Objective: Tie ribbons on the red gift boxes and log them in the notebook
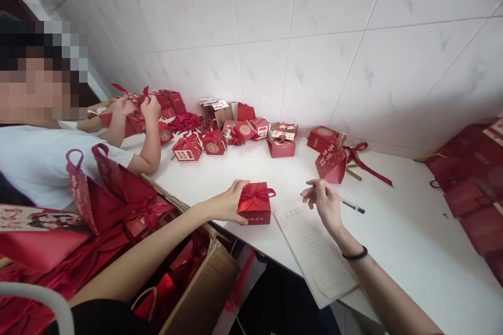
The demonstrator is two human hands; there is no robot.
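In the head view, the red box (255,215) was being steadied upright on the tabletop (396,241) by the left hand (227,205), which was partly open and curved around the box's left side. The pen (353,206) was held between the bent fingers of the right hand (325,203), near the paper (308,254). The step was judged as handling of the box; for any writing, the pen would need to be brought down onto the paper.

Wht tbl (396,241) | red bxs (282,148) | red ribbon (374,172) | ppr w/ txt (310,246)
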